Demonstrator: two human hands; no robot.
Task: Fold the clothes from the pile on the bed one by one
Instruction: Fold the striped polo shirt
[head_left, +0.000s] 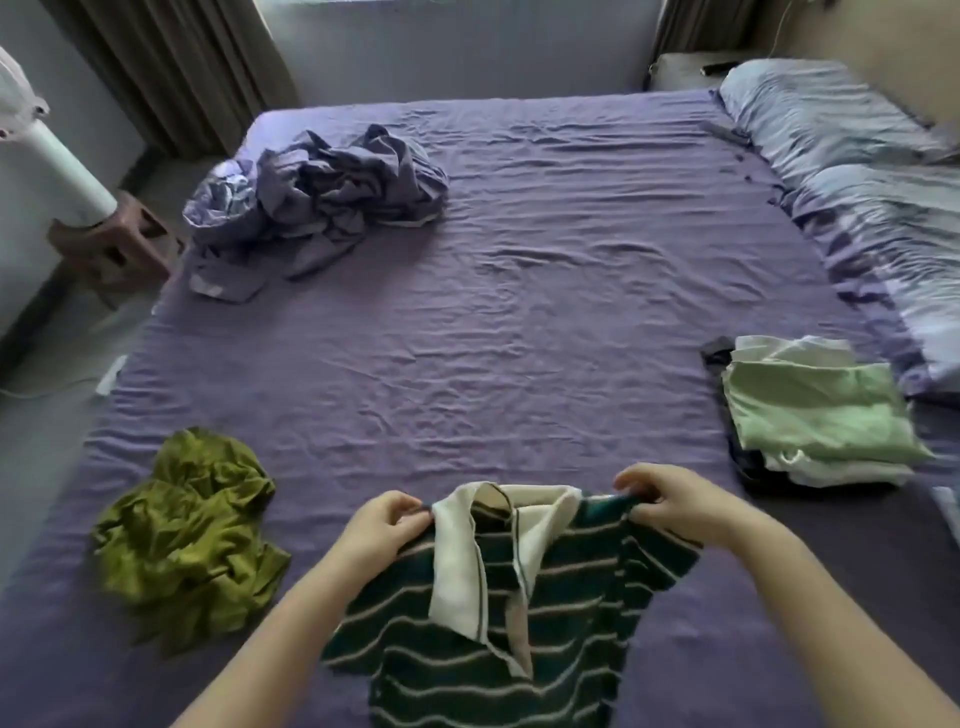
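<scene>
You are holding a dark green striped polo shirt (519, 613) up by its shoulders, right in front of you at the near edge of the bed (519, 312). Your left hand (382, 525) has its fingers curled and pinches the shirt's shoulder seam just left of the cream collar (467, 551). Your right hand (670, 499) grips the opposite shoulder, its fingers bunched round the fabric just right of the collar. The collar sits between your two hands, flopped open and hanging down the front of the shirt, and the striped body drops from your hands toward you, out of the bottom of the view.

To the left of your left hand, well apart from it, a crumpled olive green garment (192, 535) lies on the purple sheet. Farther back on the left side of the bed sits the pile of rumpled lavender-grey clothes (322, 197). On the right, beyond your right hand and apart from it, a stack of folded clothes (810, 410) rests on the sheet, with a light green piece on top, white below it, and something dark at the bottom. Pale blue pillows (831, 114) lie along the far right edge of the bed, and a white standing fan (47, 156) rises off the bed to the left.
</scene>
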